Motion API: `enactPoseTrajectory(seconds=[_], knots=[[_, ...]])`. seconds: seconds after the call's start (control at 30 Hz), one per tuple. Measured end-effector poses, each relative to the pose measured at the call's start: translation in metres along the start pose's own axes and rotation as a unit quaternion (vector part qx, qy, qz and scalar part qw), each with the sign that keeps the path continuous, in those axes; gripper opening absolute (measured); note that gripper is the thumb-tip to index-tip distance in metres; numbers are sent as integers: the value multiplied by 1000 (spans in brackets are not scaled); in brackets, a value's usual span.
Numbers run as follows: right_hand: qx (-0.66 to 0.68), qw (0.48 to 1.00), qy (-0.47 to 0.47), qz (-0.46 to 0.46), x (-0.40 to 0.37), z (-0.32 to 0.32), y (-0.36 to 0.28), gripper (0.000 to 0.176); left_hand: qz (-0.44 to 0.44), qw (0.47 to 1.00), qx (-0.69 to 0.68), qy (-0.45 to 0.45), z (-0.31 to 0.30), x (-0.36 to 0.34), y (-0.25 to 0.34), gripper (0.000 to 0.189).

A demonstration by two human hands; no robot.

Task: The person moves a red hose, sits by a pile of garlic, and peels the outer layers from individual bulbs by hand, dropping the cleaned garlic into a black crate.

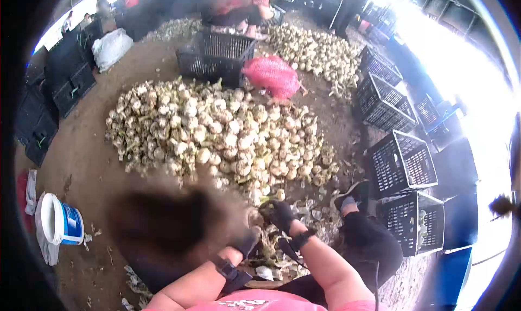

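A broad heap of whitish garlic bulbs (217,129) with stem stubs lies on the ground before me. My right hand (281,217), in a dark glove with a black band at the wrist, reaches to the heap's near edge. Its fingers curl at a pale greenish garlic bulb (266,198), which they partly cover. Closer to my body is my left hand (247,242), also gloved, with a dark device strapped on the wrist. A dark blur covers the area beside it, and its fingers cannot be made out. Trimmed stems and husks (274,251) lie between my forearms.
Black plastic crates (399,162) line the right side; another crate (217,56) stands behind the heap beside a pink mesh sack (271,77). A white-and-blue bucket (64,220) is at left. Farther back are a second garlic heap (315,50) and a seated person (239,7).
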State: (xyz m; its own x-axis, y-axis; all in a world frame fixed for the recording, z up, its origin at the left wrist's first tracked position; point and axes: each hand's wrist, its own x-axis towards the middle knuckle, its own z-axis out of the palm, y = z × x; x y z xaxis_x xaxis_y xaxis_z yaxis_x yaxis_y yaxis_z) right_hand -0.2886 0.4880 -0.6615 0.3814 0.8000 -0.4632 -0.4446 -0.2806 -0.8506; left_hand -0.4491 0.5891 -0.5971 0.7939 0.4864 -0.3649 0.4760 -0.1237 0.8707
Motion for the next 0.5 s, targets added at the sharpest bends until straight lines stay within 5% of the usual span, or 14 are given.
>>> enactPoseTrajectory(seconds=[0.03, 0.07, 0.1, 0.17, 0.27, 0.3, 0.33, 0.37, 0.4, 0.47, 0.5], knots=[[-316, 938, 75, -121, -7, 3, -5, 17, 145, 984, 58, 85, 20, 14, -26, 52], [-298, 941, 96, -125, -19, 7, -14, 17, 280, 939, 113, 167, 41, 28, -53, 57], [-280, 944, 116, -129, -31, 11, -23, 16, 294, 933, 116, 174, 33, 25, -41, 57], [-425, 880, 128, -172, -75, 28, -58, 19, 151, 978, -65, -128, 19, 9, -13, 61], [-476, 838, 150, -223, -106, 29, -59, 22, 268, 958, -28, -102, 34, 11, -17, 55], [-485, 820, 159, -260, -113, 27, -59, 22, 263, 947, -132, -131, 35, 11, -11, 50], [-491, 804, 167, -289, -122, 27, -56, 22, 288, 953, -45, -82, 41, 22, -30, 45], [-470, 830, 176, -246, -140, 34, -68, 20, 305, 951, 43, -29, 47, 32, -49, 42], [-450, 852, 181, -200, -164, 41, -92, 19, 283, 952, -99, -66, 39, 24, -32, 39], [-75, 968, 144, -190, -206, 37, -125, 23, 226, 882, -393, -127, 24, 6, 0, 35], [-35, 969, 142, -200, -211, 23, -124, 26, 134, 915, -367, -103, 29, 49, -50, 39]])
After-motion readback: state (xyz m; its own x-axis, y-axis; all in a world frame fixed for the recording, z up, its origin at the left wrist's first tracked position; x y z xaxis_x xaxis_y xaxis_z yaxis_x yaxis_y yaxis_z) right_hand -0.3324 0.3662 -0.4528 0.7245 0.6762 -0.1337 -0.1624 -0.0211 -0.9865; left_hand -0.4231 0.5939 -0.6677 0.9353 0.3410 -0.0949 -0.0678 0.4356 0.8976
